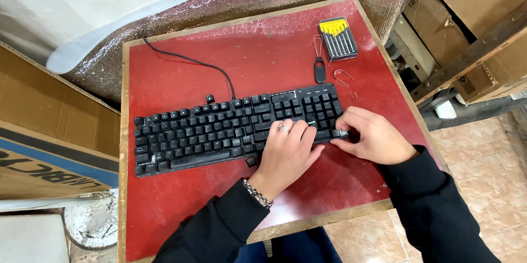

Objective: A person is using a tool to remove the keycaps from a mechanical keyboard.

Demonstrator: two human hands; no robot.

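A black keyboard (219,128) lies across the red tabletop (181,202), its cable running to the back left. My left hand (288,150) rests flat on the keys at the right half of the keyboard, a ring on one finger. My right hand (369,134) grips the keyboard's right end, fingers curled on the corner keys. One loose black keycap (209,98) sits just behind the keyboard and another (251,161) just in front of it, near my left wrist.
At the back right of the table lie a yellow-and-black case of small screwdrivers (338,38), a black keycap puller (319,65) and a bent wire clip (343,77). Cardboard boxes (49,137) stand on the left and right; foil-faced sheet lies behind.
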